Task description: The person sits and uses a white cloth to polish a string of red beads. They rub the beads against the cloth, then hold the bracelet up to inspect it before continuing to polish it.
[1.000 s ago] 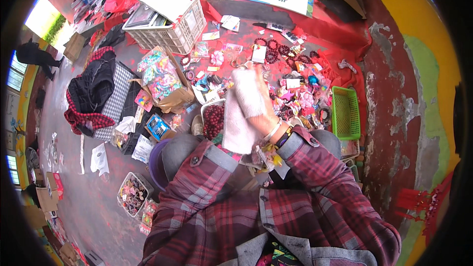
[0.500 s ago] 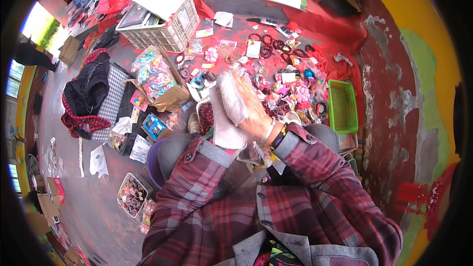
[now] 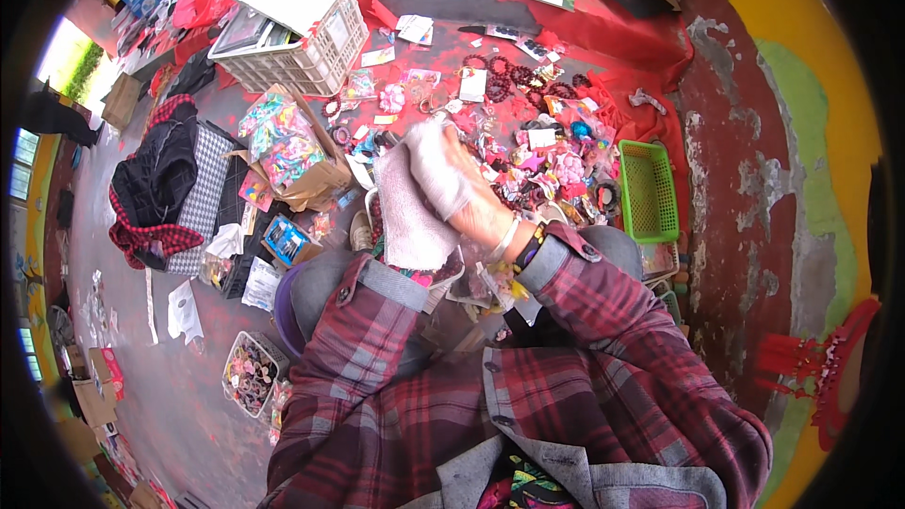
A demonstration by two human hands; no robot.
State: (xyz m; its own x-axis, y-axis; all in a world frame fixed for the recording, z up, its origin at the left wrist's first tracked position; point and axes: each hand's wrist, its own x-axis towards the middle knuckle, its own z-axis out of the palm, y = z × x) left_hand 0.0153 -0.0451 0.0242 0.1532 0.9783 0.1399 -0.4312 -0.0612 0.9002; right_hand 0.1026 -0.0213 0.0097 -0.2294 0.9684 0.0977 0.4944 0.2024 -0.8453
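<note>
A pale pinkish-grey fuzzy cloth (image 3: 415, 217) hangs at the end of my left sleeve (image 3: 391, 287) and hides my left hand and its fingers. Against this cloth's upper right side, my right hand (image 3: 483, 215) presses a whitish cloth (image 3: 438, 165), slightly smeared by motion. The right fingers are wrapped round the whitish cloth. Below my wrists, between my knees, lie clear plastic packets (image 3: 495, 285) with something yellow inside. Beyond both hands spreads a heap of hair ties, bows and small trinkets (image 3: 566, 165).
A green basket (image 3: 649, 193) stands at the right, a white crate (image 3: 316, 52) at the far left. An open cardboard box of colourful packets (image 3: 292, 146) and a dark jacket (image 3: 165, 174) lie left. A small basket of hair ties (image 3: 253, 372) sits near my left knee.
Both hands and the cloths have shifted slightly left in the picture, along with the whole scene. The whitish cloth is still held against the pinkish-grey one.
</note>
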